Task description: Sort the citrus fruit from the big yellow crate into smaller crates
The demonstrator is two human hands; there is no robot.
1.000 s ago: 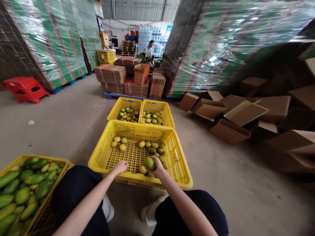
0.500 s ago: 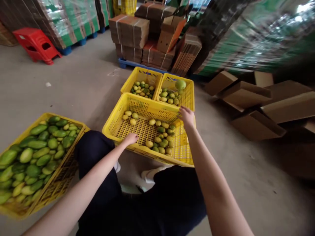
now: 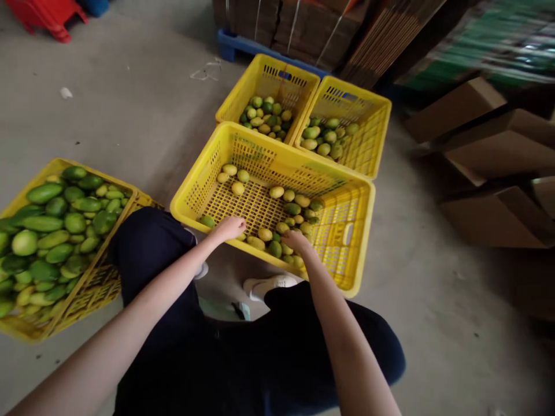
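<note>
In front of my knees stands a large yellow plastic crate (image 3: 277, 151) with slotted walls. Small yellow-green fruits, mango-like, lie on its floor, most of them bunched at the right (image 3: 302, 201) and several at the far left (image 3: 237, 188). My left hand (image 3: 232, 227) is over the near wall, its fingers curled closed; whatever is in them is hidden. My right hand (image 3: 296, 240) reaches down among the bunched fruits, fingertips touching or very near them. Its fingers are largely covered by the back of the hand, so its grip does not show.
Two yellow crates with similar fruit, a left one (image 3: 226, 103) and a right one (image 3: 381, 136), adjoin the far side. At my left is a crate (image 3: 93, 271) full of larger green fruit (image 3: 60, 231). Cardboard boxes (image 3: 498, 150) lie right; a blue pallet (image 3: 228, 46) stands behind.
My right hand has come from the far right rim down to the bunched fruits. A green fruit seen above the right rear crate is no longer in the air. The view has tilted downward.
</note>
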